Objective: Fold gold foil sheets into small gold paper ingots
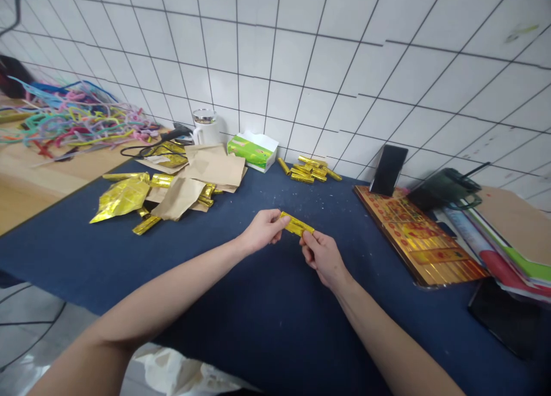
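A small strip of shiny gold foil paper (297,224) is stretched between my two hands above the dark blue cloth (275,315). My left hand (267,228) pinches its left end with the thumb on top. At the right end, my right hand (322,252) grips it between thumb and fingers. Whether the piece is flat or rolled is hard to make out. Beyond my hands, near the wall, lies a small pile of rolled gold foil tubes (307,169). More gold foil (120,198) is heaped at the left among brown paper pieces (215,166).
A green tissue pack (252,150) and white lidded mug (206,127) stand by the tiled wall. Tangled colourful pipe cleaners (81,117) cover the wooden surface at left. At right are a propped phone (388,169), a red-gold printed stack (424,241), a dark cup (447,186) and folders (512,252).
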Available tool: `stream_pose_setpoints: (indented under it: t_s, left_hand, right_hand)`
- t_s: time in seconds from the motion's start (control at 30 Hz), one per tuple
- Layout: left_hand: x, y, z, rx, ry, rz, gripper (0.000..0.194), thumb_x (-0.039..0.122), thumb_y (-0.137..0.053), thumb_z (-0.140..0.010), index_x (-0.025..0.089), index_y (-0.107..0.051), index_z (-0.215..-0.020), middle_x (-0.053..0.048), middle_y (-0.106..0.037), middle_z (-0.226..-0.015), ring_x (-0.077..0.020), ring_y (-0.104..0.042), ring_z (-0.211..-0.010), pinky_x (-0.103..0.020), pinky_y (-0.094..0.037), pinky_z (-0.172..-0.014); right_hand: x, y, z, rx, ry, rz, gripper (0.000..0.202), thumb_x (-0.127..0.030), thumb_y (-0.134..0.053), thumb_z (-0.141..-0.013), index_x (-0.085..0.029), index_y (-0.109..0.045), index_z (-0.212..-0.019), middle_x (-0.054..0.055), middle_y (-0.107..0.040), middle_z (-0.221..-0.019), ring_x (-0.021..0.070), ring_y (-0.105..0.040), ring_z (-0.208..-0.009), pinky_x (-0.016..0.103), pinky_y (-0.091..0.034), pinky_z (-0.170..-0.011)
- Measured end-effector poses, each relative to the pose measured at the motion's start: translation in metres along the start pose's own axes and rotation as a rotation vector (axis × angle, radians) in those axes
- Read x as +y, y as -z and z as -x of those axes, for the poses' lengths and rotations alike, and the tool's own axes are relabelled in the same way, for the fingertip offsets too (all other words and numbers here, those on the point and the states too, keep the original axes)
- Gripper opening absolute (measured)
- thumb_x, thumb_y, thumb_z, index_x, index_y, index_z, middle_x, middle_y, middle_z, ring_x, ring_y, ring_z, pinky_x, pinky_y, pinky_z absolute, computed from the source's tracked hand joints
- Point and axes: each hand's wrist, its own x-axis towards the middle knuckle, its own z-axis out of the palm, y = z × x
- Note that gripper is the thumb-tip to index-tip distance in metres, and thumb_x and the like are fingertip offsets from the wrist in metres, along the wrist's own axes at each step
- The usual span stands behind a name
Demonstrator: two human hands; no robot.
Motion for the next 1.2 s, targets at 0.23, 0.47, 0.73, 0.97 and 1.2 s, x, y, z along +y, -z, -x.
stream_pose_setpoints:
  t_s: [0.23,0.47,0.73,0.97,1.2]
  left_hand:
    - [-0.007,0.001,-0.003,0.056,0.024,0.056,0.039,0.05,-0.049,-0.075,0.015,-0.045,-0.058,0.008,-0.035,-0.037,-0.0029,-0.026,-0.032,-0.017,-0.017,-0.035]
    - [-0.001,0.005,-0.005,-0.048,0.021,0.089,0.037,0.052,-0.048,-0.075,0.016,-0.044,-0.067,0.005,-0.046,-0.045,-0.0063,-0.041,-0.037,-0.017,-0.03,-0.037]
    - [-0.006,-0.009,-0.001,0.223,-0.093,-0.178,0.032,0.041,-0.04,-0.08,0.016,-0.045,-0.06,0.006,-0.04,-0.043,-0.007,-0.037,-0.041,-0.018,-0.028,-0.042]
    - [0.0,-0.009,0.001,0.127,-0.111,-0.345,0.028,0.034,-0.042,-0.079,0.016,-0.046,-0.059,0.004,-0.043,-0.052,-0.0086,-0.039,-0.05,-0.019,-0.029,-0.047]
    - [0.001,-0.016,0.006,-0.018,-0.121,-0.383,0.028,0.033,-0.043,-0.078,0.016,-0.046,-0.057,0.004,-0.043,-0.054,-0.009,-0.039,-0.053,-0.02,-0.029,-0.048]
  right_hand:
    - [0.0,-0.004,0.002,0.03,0.051,0.033,0.031,-0.044,-0.054,-0.074,-0.016,-0.051,-0.062,-0.008,-0.038,-0.034,0.0034,-0.024,-0.031,0.017,-0.015,-0.032]
    - [0.002,0.004,-0.001,0.036,0.16,0.182,0.03,-0.042,-0.051,-0.077,-0.017,-0.051,-0.061,-0.008,-0.037,-0.036,0.0047,-0.027,-0.033,0.019,-0.017,-0.035]
    - [0.005,-0.004,0.004,-0.023,0.206,0.242,0.03,-0.04,-0.048,-0.08,-0.016,-0.051,-0.061,-0.008,-0.038,-0.037,0.0047,-0.03,-0.034,0.02,-0.022,-0.037]
    - [-0.004,-0.001,0.005,-0.119,0.089,0.167,0.034,-0.05,-0.047,-0.079,-0.018,-0.049,-0.069,-0.005,-0.051,-0.048,0.0051,-0.038,-0.031,0.018,-0.025,-0.032]
    - [-0.01,-0.004,0.008,-0.222,0.029,0.376,0.04,-0.049,-0.044,-0.081,-0.018,-0.046,-0.056,-0.006,-0.043,-0.036,0.0045,-0.033,-0.028,0.018,-0.023,-0.03]
